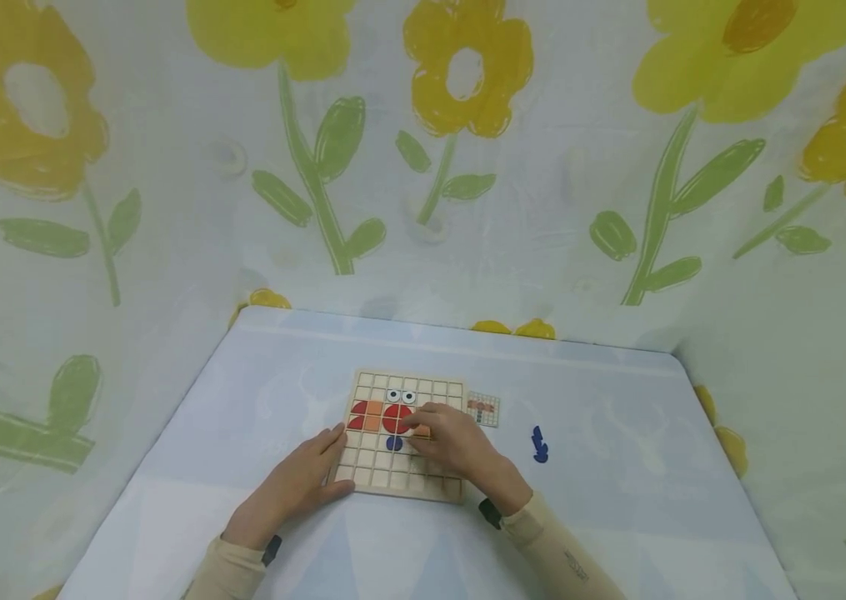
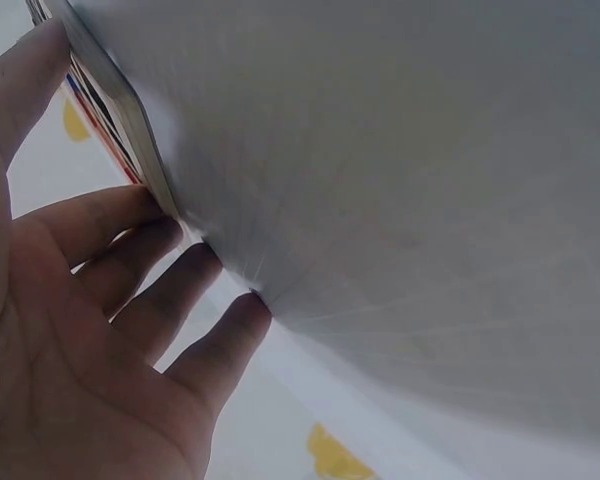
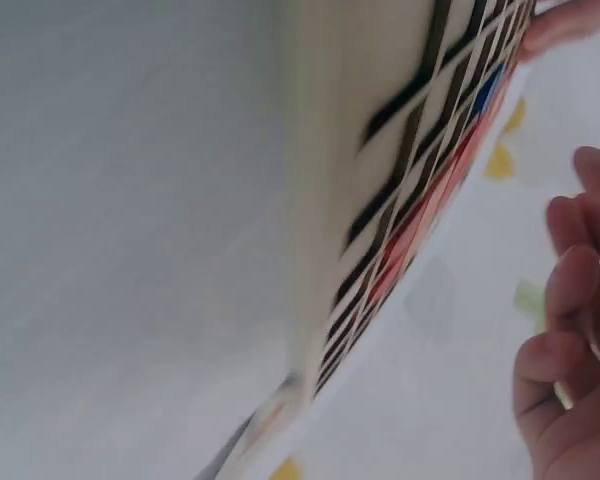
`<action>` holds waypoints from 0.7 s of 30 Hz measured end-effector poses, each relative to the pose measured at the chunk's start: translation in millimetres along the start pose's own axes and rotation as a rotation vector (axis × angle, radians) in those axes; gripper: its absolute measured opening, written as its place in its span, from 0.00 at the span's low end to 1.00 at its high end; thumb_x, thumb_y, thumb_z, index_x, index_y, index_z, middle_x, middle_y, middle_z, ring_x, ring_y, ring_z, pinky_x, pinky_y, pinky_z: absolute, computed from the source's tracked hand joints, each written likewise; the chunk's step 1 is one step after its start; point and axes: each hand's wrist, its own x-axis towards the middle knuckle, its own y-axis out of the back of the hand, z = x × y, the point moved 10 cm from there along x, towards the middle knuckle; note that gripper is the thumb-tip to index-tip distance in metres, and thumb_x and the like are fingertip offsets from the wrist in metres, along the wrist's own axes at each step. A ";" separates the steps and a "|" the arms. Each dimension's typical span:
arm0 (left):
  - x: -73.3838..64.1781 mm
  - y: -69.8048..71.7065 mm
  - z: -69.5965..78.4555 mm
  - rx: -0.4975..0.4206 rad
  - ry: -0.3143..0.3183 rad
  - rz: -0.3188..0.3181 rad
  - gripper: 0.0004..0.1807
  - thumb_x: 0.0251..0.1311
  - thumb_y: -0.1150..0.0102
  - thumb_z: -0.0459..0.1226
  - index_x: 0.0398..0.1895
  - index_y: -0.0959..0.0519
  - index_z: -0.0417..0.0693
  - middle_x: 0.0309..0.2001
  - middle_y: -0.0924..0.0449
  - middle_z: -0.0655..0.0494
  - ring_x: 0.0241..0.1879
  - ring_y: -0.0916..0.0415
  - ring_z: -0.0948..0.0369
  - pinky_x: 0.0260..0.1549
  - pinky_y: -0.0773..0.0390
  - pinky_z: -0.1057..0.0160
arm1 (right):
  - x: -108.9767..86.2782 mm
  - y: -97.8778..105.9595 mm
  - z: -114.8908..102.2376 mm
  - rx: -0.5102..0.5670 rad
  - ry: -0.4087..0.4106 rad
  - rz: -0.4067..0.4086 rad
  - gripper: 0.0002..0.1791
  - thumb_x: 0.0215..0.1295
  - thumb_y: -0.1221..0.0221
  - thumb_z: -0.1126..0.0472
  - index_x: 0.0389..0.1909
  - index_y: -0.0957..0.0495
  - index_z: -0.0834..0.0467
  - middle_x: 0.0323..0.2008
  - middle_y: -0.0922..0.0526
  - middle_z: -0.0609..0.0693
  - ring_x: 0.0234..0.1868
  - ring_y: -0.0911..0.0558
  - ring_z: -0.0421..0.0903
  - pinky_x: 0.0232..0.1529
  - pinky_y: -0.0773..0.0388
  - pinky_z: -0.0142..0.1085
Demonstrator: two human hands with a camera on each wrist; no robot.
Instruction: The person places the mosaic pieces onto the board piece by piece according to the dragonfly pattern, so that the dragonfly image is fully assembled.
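Observation:
A square wooden grid board (image 1: 362,458) lies on the table. My left hand (image 1: 298,475) rests at its left side, fingers along the edge and thumb at the near left corner; in the left wrist view the fingers (image 2: 165,310) are spread. Over the board's right half is my right hand (image 1: 453,437), fingers loosely bent, fingertips at the red circle (image 1: 391,421). In the right wrist view nothing shows between its fingers (image 3: 570,280). Two eye tiles (image 1: 392,396) sit above the circle, a blue round (image 1: 394,443) below, and orange (image 1: 373,408) and red pieces (image 1: 357,422) to its left.
A small pattern card (image 1: 484,408) lies by the board's right edge. Farther right is a small group of dark blue pieces (image 1: 538,446). The pale table (image 1: 618,408) is closed in by flower-printed cloth walls (image 1: 543,183).

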 end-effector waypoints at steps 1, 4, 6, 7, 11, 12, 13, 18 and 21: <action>0.1 0.0 0.4 0.001 0.000 0.000 0.47 0.63 0.35 0.56 0.75 0.37 0.34 0.77 0.41 0.42 0.73 0.41 0.42 0.70 0.34 0.45 | -3.8 7.1 2.4 0.001 0.010 0.032 0.16 0.64 0.30 0.57 0.53 0.14 0.51 0.48 0.14 0.45 0.43 0.17 0.42 0.43 0.16 0.32; 0.8 0.0 1.3 0.008 -0.010 0.008 0.47 0.63 0.35 0.56 0.75 0.37 0.33 0.76 0.41 0.42 0.73 0.40 0.42 0.70 0.34 0.45 | -15.6 28.4 14.0 -0.005 0.046 0.141 0.20 0.61 0.28 0.59 0.55 0.16 0.52 0.47 0.14 0.45 0.36 0.20 0.41 0.34 0.19 0.28; 1.4 0.0 2.0 0.015 -0.016 0.011 0.47 0.63 0.35 0.56 0.74 0.37 0.33 0.76 0.41 0.41 0.73 0.40 0.42 0.70 0.34 0.45 | -24.5 40.7 25.9 -0.011 0.043 0.204 0.22 0.59 0.26 0.61 0.55 0.16 0.52 0.46 0.15 0.44 0.33 0.22 0.40 0.31 0.23 0.27; 1.5 0.0 2.2 0.018 -0.017 0.011 0.47 0.63 0.35 0.56 0.74 0.37 0.33 0.76 0.41 0.41 0.73 0.40 0.42 0.70 0.34 0.45 | -29.2 45.6 32.6 -0.016 0.036 0.228 0.22 0.58 0.26 0.62 0.54 0.16 0.52 0.45 0.15 0.43 0.33 0.22 0.40 0.30 0.23 0.26; 1.2 -2.1 0.7 0.017 0.001 -0.004 0.47 0.63 0.34 0.55 0.75 0.37 0.34 0.77 0.41 0.42 0.74 0.41 0.42 0.70 0.34 0.45 | -49.4 62.6 58.9 -0.028 -0.011 0.291 0.23 0.55 0.24 0.64 0.54 0.16 0.53 0.45 0.15 0.42 0.32 0.22 0.42 0.28 0.25 0.26; 1.0 -2.6 0.1 0.017 0.007 -0.007 0.47 0.63 0.34 0.55 0.75 0.37 0.34 0.77 0.42 0.43 0.74 0.41 0.42 0.70 0.35 0.45 | -54.6 65.9 65.2 -0.029 -0.026 0.302 0.24 0.54 0.24 0.64 0.54 0.16 0.53 0.45 0.15 0.42 0.32 0.22 0.43 0.28 0.25 0.27; 0.7 -2.7 -0.3 0.012 0.012 -0.007 0.47 0.63 0.34 0.55 0.75 0.37 0.34 0.77 0.42 0.43 0.74 0.41 0.42 0.70 0.35 0.45 | -59.4 68.7 71.6 -0.030 -0.042 0.307 0.24 0.54 0.24 0.64 0.54 0.16 0.53 0.45 0.15 0.43 0.32 0.22 0.43 0.28 0.25 0.27; -0.8 -1.7 0.1 0.009 0.020 -0.003 0.47 0.63 0.34 0.55 0.75 0.37 0.34 0.77 0.41 0.43 0.74 0.41 0.42 0.70 0.35 0.45 | -82.9 79.7 97.7 -0.036 -0.133 0.318 0.24 0.55 0.25 0.65 0.54 0.16 0.55 0.45 0.14 0.45 0.30 0.23 0.44 0.27 0.27 0.30; -1.6 -0.7 2.0 0.005 0.015 -0.009 0.46 0.64 0.35 0.55 0.75 0.37 0.34 0.77 0.41 0.42 0.74 0.42 0.42 0.71 0.35 0.44 | -96.2 84.3 110.7 -0.032 -0.177 0.323 0.23 0.55 0.25 0.66 0.54 0.16 0.56 0.44 0.14 0.46 0.30 0.23 0.44 0.27 0.26 0.30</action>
